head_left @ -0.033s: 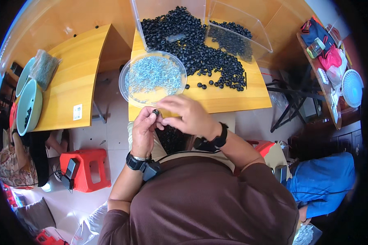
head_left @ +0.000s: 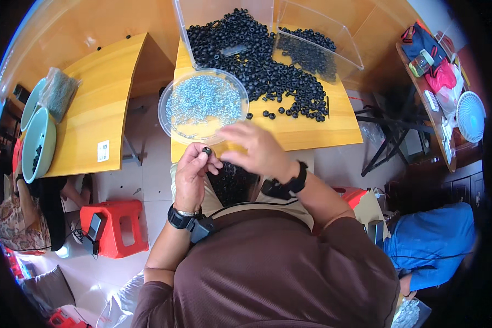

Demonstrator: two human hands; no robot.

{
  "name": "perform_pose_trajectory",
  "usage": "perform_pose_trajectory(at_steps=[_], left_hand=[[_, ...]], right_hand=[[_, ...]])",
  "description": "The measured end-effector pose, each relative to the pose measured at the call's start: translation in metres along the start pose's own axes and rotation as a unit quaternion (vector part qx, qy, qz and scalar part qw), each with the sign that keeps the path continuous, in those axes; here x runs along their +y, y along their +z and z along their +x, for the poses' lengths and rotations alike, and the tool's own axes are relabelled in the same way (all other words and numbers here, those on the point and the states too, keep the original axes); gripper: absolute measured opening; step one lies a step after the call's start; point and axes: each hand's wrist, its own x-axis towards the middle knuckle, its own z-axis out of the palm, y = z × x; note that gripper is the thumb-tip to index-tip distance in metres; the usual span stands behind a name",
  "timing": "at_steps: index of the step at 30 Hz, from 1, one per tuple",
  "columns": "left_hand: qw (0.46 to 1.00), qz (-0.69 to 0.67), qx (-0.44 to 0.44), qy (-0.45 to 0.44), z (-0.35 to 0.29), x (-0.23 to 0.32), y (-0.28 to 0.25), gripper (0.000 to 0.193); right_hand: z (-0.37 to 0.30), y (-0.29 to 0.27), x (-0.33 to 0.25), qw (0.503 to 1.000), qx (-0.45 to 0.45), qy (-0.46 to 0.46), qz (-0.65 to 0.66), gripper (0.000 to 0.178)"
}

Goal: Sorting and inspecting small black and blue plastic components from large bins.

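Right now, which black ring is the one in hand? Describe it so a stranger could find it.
Start at the yellow table with the round clear dish of silvery screws. Just below its near rim, the left hand pinches one black ring at its fingertips, away from the heap on the table.

Around the workbench

A red plastic stool (head_left: 115, 227) stands on the tiled floor at left; beside it a second wooden table (head_left: 106, 93) carries a green bowl (head_left: 38, 145) and a clear bag (head_left: 57, 93). A white fan (head_left: 470, 116) sits far right.
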Motion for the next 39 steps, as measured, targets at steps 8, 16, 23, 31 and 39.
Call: perform_pose_trajectory(at_steps=[8,16,23,31,39], left_hand=[[1.000,0.021,-0.005,0.007,-0.002,0.000,0.005,0.026],[0.999,0.032,-0.007,-0.001,-0.005,0.003,0.008,0.024],[0.999,0.034,-0.023,-0.014,-0.006,0.004,0.011,0.023],[0.997,0.024,-0.068,-0.016,-0.004,0.004,0.020,0.028],[0.998,0.001,-0.067,0.003,-0.005,0.002,0.017,0.028]], right_hand=[[0.020,-0.040,0.109,0.963,0.048,0.162,-0.212,0.011],[0.037,-0.033,0.114,0.931,-0.042,0.193,-0.308,0.014],[0.028,-0.035,0.102,0.972,0.019,0.203,-0.116,0.012],[0.014,0.002,0.005,0.860,0.001,0.218,0.461,0.015],[0.000,0.007,-0.004,0.793,-0.012,0.265,0.549,0.015]])
